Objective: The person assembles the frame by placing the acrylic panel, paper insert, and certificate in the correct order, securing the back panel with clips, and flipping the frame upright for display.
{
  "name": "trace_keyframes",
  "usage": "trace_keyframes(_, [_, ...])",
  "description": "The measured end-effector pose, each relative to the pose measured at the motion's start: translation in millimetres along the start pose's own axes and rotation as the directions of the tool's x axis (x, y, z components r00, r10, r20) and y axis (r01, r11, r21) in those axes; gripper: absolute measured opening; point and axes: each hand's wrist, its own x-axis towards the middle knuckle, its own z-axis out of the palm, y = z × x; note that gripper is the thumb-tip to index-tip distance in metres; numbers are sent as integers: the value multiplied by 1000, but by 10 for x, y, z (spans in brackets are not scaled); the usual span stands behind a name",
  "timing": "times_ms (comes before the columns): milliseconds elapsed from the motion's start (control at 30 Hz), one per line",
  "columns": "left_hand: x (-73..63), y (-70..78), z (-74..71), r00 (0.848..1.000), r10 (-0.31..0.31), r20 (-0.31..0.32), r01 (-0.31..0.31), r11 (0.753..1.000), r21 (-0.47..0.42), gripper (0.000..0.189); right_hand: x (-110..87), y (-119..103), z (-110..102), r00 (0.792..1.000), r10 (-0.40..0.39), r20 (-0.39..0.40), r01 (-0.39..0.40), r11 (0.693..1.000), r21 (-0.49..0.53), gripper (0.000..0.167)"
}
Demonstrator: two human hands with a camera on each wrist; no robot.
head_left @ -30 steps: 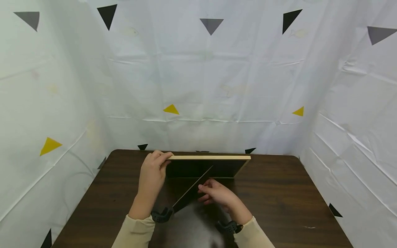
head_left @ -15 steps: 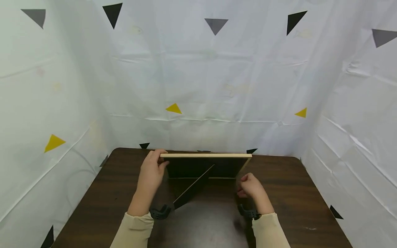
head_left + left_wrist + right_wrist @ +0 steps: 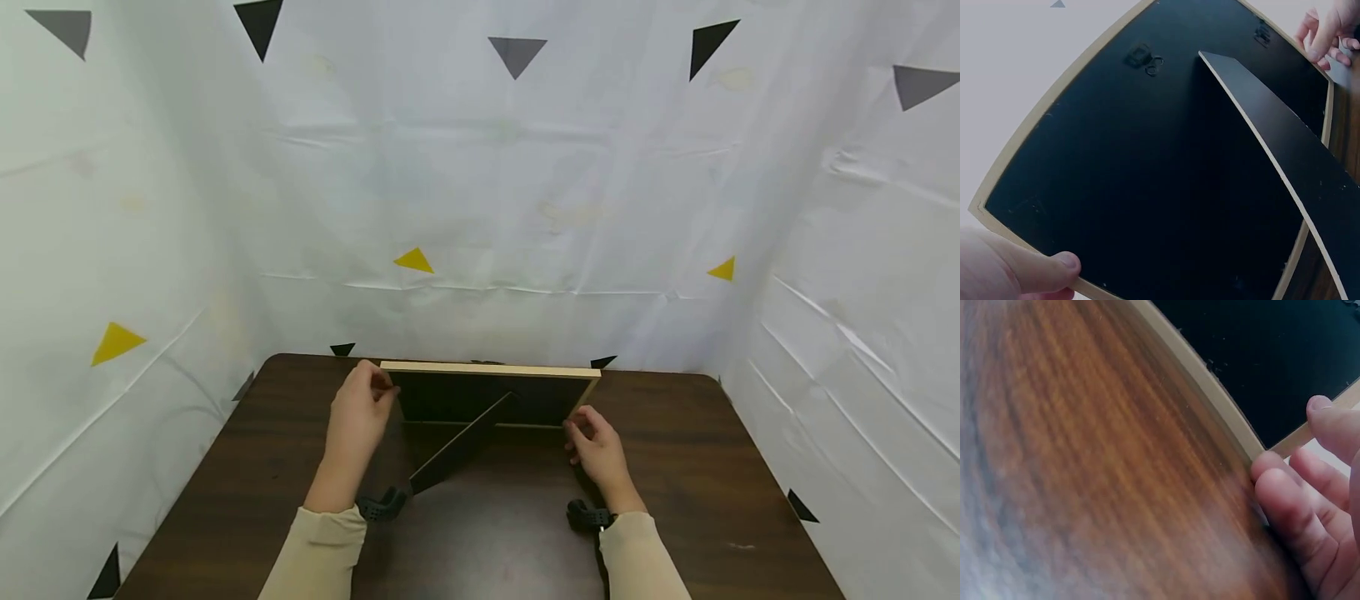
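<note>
A picture frame [image 3: 491, 370] with a thin light-wood border stands on the table, its black back [image 3: 1116, 156] towards me. From that back a black easel leg [image 3: 457, 446] slants out and down to the tabletop. My left hand [image 3: 356, 421] grips the frame's left side near the top corner, its thumb [image 3: 1063, 265] on the border and its other fingers mostly hidden behind. At the lower right corner my right hand [image 3: 600, 450] pinches the side border, the thumb [image 3: 1332, 422] on the back face and the fingertips around the corner. The frame's front is hidden.
The dark wood-grain table [image 3: 712, 500] extends on both sides of the frame. White sheeting [image 3: 487, 183] with coloured triangles hangs behind the table and along its left and right sides.
My right hand has moved from beside the easel leg out to the right and now holds the frame's lower right corner. The left hand stays on the left side, with the frame shifted slightly.
</note>
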Motion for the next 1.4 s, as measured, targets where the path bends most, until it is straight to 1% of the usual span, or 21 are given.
trace_keyframes(133, [-4, -10, 5, 1000, 14, -9, -14, 1000, 15, 20, -27, -26, 10, 1000, 3, -22, -3, 1000, -13, 8])
trace_keyframes(233, [4, 11, 19, 999, 29, -15, -29, 999, 24, 19, -45, -29, -11, 1000, 5, -31, -6, 1000, -23, 6])
trace_keyframes(333, [0, 53, 41, 997, 54, -50, -53, 998, 20, 22, -61, -20, -33, 999, 6, -40, -7, 1000, -27, 7])
trace_keyframes(500, [-30, 143, 84, 986, 105, -129, -111, 993, -45, 33, -83, 27, -32, 997, 48, -54, -49, 999, -19, 13])
trace_keyframes(567, [-31, 167, 93, 982, 127, -143, -136, 989, -56, 37, -86, 42, -14, 996, 63, -63, -64, 998, -17, 15])
trace_keyframes(600, [-31, 174, 95, 979, 140, -145, -148, 988, -46, 37, -87, 47, -5, 996, 65, -66, -66, 998, -17, 16])
trace_keyframes(733, [-33, 189, 88, 977, 169, -129, -169, 986, 13, 39, -97, 50, 47, 996, 46, -79, -48, 999, -23, 14])
trace_keyframes(833, [-59, 198, 115, 979, 170, -117, -166, 985, 43, 40, -146, 38, 55, 995, 8, -98, -16, 997, -79, 10])
trace_keyframes(933, [-87, 226, 172, 980, 161, -117, -156, 986, 52, 45, -207, 21, 27, 992, -30, -120, 13, 989, -145, 7])
trace_keyframes(1000, [-101, 262, 206, 981, 155, -118, -150, 987, 53, 48, -230, 21, 6, 992, -40, -121, 18, 985, -173, 7])
trace_keyframes(1133, [-134, 375, 263, 981, 165, -105, -158, 985, 71, 51, -245, 17, -31, 996, -24, -90, 5, 977, -212, 7])
trace_keyframes(1233, [-180, 472, 313, 981, 182, -72, -176, 980, 90, 52, -286, -7, -51, 998, -8, -60, -8, 964, -266, 7])
trace_keyframes(1333, [-227, 561, 387, 979, 202, -24, -198, 974, 105, 53, -360, -36, -49, 1000, -21, -21, 13, 941, -337, 10])
trace_keyframes(1400, [-259, 621, 440, 977, 213, 4, -212, 970, 116, 54, -419, -57, -34, 999, -46, 15, 48, 924, -378, 13])
